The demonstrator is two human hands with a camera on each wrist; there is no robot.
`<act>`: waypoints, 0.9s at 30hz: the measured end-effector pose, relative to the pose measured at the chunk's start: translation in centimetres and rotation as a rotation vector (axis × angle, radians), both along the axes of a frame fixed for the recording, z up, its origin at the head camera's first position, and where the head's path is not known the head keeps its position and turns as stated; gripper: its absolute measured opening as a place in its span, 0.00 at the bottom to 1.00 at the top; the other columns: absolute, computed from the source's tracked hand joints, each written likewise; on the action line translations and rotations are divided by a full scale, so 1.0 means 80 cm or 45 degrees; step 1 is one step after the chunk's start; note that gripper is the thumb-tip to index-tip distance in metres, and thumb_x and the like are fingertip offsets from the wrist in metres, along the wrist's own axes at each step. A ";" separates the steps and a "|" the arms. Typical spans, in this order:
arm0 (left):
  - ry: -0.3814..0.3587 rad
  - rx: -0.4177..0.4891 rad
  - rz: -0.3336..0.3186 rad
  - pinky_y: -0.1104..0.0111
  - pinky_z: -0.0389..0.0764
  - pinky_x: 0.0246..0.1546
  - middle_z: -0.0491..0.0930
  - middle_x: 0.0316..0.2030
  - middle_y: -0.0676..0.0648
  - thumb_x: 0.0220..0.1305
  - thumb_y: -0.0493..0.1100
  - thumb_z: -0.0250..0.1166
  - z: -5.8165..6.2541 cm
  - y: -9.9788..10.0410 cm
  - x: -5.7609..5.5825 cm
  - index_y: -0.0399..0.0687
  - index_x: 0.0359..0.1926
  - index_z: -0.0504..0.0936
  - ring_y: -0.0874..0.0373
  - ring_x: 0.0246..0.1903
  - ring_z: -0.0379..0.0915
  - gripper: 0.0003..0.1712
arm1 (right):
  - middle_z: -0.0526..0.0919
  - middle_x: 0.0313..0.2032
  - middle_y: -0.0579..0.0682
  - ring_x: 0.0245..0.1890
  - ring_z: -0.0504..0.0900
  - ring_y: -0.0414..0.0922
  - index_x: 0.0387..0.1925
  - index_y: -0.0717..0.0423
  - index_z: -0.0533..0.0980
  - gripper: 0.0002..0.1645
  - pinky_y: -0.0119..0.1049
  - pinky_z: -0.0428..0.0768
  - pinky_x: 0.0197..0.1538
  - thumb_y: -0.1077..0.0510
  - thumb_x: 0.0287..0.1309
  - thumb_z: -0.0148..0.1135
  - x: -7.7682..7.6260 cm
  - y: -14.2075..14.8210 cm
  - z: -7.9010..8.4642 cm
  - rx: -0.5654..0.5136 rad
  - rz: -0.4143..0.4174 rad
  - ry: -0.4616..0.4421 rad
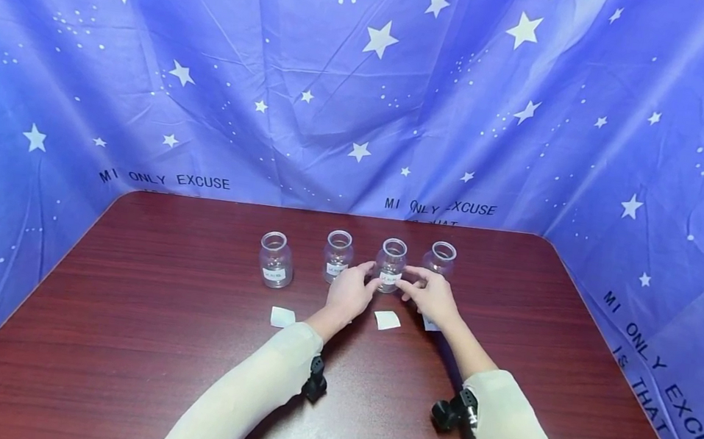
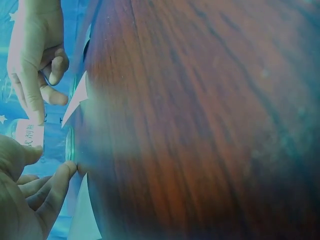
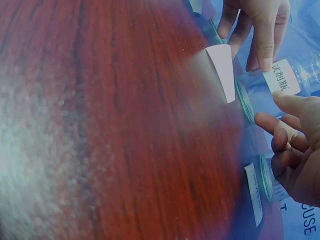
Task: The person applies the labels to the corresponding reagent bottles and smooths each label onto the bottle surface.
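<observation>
Both my hands are at a clear glass jar, the third from the left in a row, standing upright on the table. My left hand holds its left side, thumb on the edge of the white label, which bears handwritten characters. From the other side my right hand grips the jar, its thumb at the label's opposite edge and its lower fingers bent. The label lies on the front of the jar. Close behind the right hand stands another glass jar, partly hidden by it.
Two more labelled jars, one at the left end and one beside it, stand on the dark red wooden table. White paper pieces lie before the row, one at left and one in the middle. Starry blue cloth surrounds the table.
</observation>
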State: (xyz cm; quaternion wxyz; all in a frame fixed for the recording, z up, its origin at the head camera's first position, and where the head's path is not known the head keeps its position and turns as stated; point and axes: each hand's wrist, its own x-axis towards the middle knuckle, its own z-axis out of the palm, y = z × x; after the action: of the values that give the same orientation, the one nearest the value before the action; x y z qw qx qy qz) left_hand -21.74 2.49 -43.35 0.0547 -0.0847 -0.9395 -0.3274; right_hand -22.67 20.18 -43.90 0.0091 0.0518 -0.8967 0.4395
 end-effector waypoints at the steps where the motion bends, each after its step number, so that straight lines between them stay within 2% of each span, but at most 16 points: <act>1: 0.001 0.002 0.001 0.61 0.76 0.51 0.83 0.48 0.48 0.64 0.51 0.59 0.000 0.000 0.000 0.46 0.58 0.75 0.54 0.49 0.78 0.24 | 0.83 0.20 0.55 0.11 0.71 0.40 0.55 0.59 0.74 0.27 0.32 0.72 0.16 0.51 0.56 0.63 0.000 0.000 0.000 -0.001 0.000 -0.001; 6: 0.017 0.014 -0.006 0.61 0.75 0.52 0.83 0.47 0.47 0.65 0.50 0.58 -0.002 -0.001 0.000 0.45 0.57 0.76 0.53 0.49 0.79 0.23 | 0.83 0.20 0.56 0.11 0.71 0.39 0.53 0.59 0.75 0.22 0.31 0.72 0.16 0.54 0.59 0.60 0.005 0.000 0.006 0.022 -0.009 0.015; 13: 0.035 0.059 0.012 0.61 0.78 0.48 0.85 0.43 0.46 0.65 0.46 0.58 -0.003 -0.003 0.003 0.43 0.54 0.78 0.53 0.45 0.81 0.20 | 0.84 0.21 0.54 0.15 0.77 0.48 0.44 0.57 0.80 0.14 0.32 0.74 0.19 0.54 0.59 0.60 0.013 0.003 0.018 0.059 -0.005 0.076; 17: 0.029 0.047 0.012 0.62 0.79 0.46 0.85 0.41 0.46 0.65 0.45 0.58 0.003 -0.005 0.007 0.42 0.51 0.80 0.53 0.42 0.82 0.17 | 0.84 0.21 0.52 0.14 0.76 0.44 0.39 0.56 0.81 0.12 0.31 0.73 0.20 0.53 0.59 0.60 0.016 0.010 0.023 0.107 0.019 0.097; 20: 0.022 0.041 0.003 0.63 0.79 0.44 0.86 0.36 0.47 0.63 0.45 0.58 0.009 -0.007 0.010 0.43 0.45 0.82 0.56 0.37 0.82 0.14 | 0.84 0.21 0.51 0.15 0.74 0.39 0.37 0.55 0.82 0.11 0.30 0.71 0.20 0.52 0.59 0.60 0.018 0.016 0.026 0.143 0.036 0.117; 24: -0.007 0.037 -0.051 0.65 0.78 0.42 0.84 0.29 0.51 0.62 0.47 0.59 0.017 -0.008 0.014 0.46 0.38 0.83 0.59 0.30 0.79 0.12 | 0.84 0.23 0.51 0.20 0.74 0.38 0.35 0.56 0.82 0.10 0.30 0.70 0.24 0.54 0.58 0.61 0.022 0.027 0.028 0.165 0.053 0.142; 27: -0.035 0.019 -0.112 0.67 0.78 0.40 0.84 0.28 0.52 0.61 0.48 0.60 0.023 -0.006 0.019 0.47 0.37 0.83 0.61 0.29 0.78 0.11 | 0.85 0.26 0.51 0.26 0.76 0.40 0.35 0.56 0.82 0.10 0.32 0.72 0.31 0.54 0.57 0.62 0.027 0.036 0.029 0.210 0.061 0.136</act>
State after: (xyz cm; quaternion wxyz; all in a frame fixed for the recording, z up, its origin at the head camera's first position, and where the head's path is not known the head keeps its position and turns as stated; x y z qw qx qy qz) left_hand -20.20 2.03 -41.55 0.0280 -0.1209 -0.9330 -0.3378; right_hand -20.55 23.05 -41.62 0.0420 0.0970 -0.9266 0.3610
